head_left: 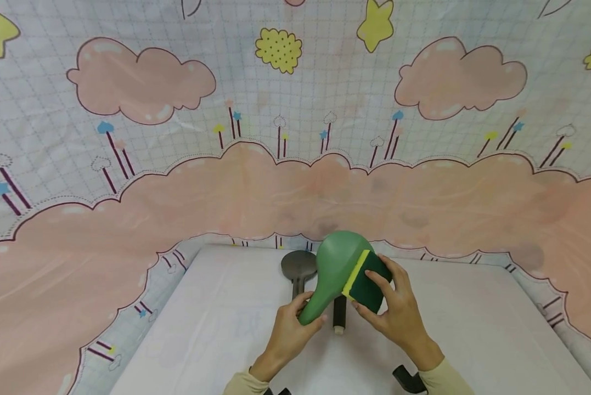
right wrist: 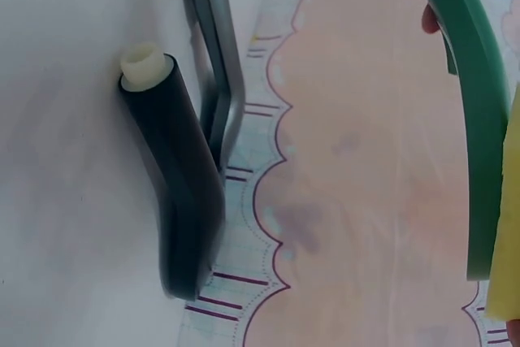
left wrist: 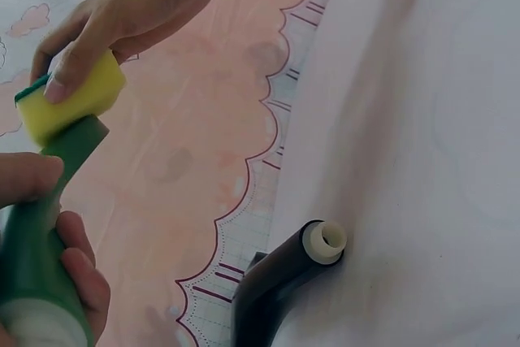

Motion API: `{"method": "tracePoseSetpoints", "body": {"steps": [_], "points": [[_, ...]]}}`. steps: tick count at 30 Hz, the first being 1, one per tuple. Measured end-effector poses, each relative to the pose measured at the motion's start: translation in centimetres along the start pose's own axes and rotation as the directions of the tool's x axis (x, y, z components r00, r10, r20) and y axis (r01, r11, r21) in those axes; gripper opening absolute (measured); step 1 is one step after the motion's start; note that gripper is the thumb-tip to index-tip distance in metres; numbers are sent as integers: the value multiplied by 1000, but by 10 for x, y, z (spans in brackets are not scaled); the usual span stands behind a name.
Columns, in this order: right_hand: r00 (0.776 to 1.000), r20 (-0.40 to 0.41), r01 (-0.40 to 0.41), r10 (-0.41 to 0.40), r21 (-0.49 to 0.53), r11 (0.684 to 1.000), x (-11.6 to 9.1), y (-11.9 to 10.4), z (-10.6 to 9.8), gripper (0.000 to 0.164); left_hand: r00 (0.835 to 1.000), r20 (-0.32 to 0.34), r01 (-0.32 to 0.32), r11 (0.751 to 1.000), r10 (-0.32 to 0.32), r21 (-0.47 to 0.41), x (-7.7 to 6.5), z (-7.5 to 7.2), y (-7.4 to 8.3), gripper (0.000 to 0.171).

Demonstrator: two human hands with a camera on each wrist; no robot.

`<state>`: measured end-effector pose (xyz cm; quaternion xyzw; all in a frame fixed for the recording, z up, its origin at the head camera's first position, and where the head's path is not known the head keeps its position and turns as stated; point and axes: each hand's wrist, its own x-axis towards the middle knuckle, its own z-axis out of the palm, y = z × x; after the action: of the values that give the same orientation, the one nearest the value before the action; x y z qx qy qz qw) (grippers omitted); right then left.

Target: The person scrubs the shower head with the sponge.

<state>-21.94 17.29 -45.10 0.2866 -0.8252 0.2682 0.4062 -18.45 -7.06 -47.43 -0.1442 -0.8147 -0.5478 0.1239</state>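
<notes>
A green shower head (head_left: 338,258) is held up over the white table, its round head tilted up and away. My left hand (head_left: 291,332) grips it by the handle, with fingers and thumb wrapped round it in the left wrist view. A yellow sponge (left wrist: 91,101) with a dark green scouring side is pinched between the thumb and fingers of my right hand (head_left: 399,315). Its yellow face lies against the side of the shower head. In the right wrist view, the sponge (right wrist: 507,233) shows only partly at the right edge, along the green curved side.
Behind the green one, a dark grey shower head (head_left: 297,265) lies on the white table (head_left: 216,318). Beside it is a black shower head (right wrist: 183,176) with a pale threaded end, mostly hidden in the head view. A patterned cloth (head_left: 295,192) rises beyond the table.
</notes>
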Motion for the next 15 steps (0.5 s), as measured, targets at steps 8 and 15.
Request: {"method": "tracePoseSetpoints", "body": {"steps": [8,15], "points": [[994,57,-96,94,39,995,2,9,-10,68,983,168,93,987,-71,-130,1,-6,-6,44],[992,72,-108,104,54,993,1,9,-12,66,933,341,224,928,-116,-297,3,-10,-6,45]]}}
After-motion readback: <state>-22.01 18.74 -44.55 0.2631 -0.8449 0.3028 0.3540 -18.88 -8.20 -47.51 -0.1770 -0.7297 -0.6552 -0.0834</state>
